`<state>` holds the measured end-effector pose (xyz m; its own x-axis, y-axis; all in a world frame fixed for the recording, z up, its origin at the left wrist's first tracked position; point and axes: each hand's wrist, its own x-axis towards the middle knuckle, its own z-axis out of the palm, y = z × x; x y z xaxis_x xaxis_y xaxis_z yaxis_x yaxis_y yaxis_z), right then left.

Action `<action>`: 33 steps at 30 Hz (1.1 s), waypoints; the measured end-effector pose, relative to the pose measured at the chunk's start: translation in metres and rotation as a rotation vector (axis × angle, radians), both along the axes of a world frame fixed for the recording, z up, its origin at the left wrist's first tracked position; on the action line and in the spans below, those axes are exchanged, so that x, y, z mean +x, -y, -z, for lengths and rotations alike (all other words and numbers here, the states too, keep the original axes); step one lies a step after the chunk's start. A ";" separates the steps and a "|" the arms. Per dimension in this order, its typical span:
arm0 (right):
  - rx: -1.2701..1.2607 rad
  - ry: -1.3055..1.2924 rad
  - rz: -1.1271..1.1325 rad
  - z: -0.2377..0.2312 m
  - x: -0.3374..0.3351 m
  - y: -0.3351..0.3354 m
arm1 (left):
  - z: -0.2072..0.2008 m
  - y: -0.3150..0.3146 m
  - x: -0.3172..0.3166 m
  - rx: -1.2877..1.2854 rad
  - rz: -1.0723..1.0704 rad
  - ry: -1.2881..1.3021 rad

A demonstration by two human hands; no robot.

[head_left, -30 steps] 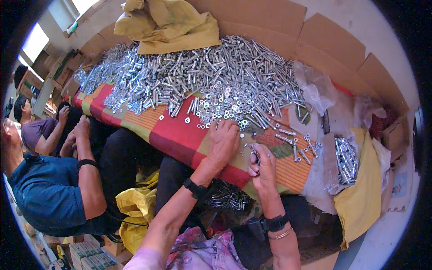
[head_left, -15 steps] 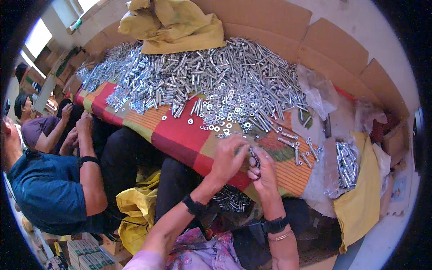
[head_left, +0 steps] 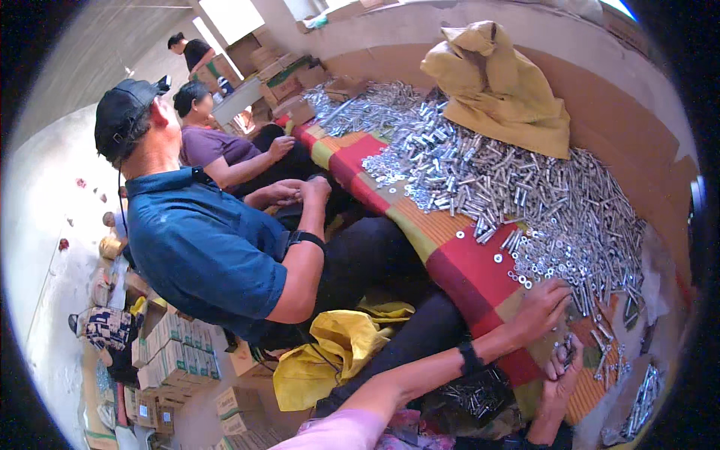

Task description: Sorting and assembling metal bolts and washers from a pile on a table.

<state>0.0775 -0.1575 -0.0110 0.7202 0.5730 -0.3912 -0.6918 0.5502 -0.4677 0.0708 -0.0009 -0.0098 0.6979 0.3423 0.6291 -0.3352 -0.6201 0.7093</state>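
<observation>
My left hand (head_left: 541,309) is at the near edge of the washer pile, its fingers bent and pressed together. Whatever it may pinch is hidden. Closer to me, my right hand (head_left: 562,369) is closed with the palm side up, and a metal bolt (head_left: 561,351) shows between its fingers. Flat washers (head_left: 551,259) lie just beyond my left hand. Behind them a large heap of silver bolts (head_left: 517,184) spreads across the table. A few loose bolts (head_left: 602,341) rest to the right of my hands.
A patterned red, green and orange cloth (head_left: 469,274) covers the table. On the heap lies a yellow sack (head_left: 502,97); another yellow sack (head_left: 334,352) hangs near my legs. A co-worker in a blue shirt (head_left: 206,247) sits at my left. Stacked cartons (head_left: 176,349) stand behind.
My view has swung left, bringing the co-workers and stacked cartons further into sight. My hands, close together before, are now apart, the left one reaching to the washers.
</observation>
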 end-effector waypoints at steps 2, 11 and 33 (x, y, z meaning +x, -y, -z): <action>-0.047 -0.015 0.023 -0.005 -0.002 -0.003 | -0.006 -0.009 0.015 0.024 -0.064 -0.089; -0.113 -0.049 0.110 -0.004 0.002 -0.013 | 0.039 -0.008 0.075 0.564 -0.151 -0.432; -0.328 0.107 0.200 0.002 0.009 -0.011 | 0.006 0.026 -0.011 0.070 0.033 -0.068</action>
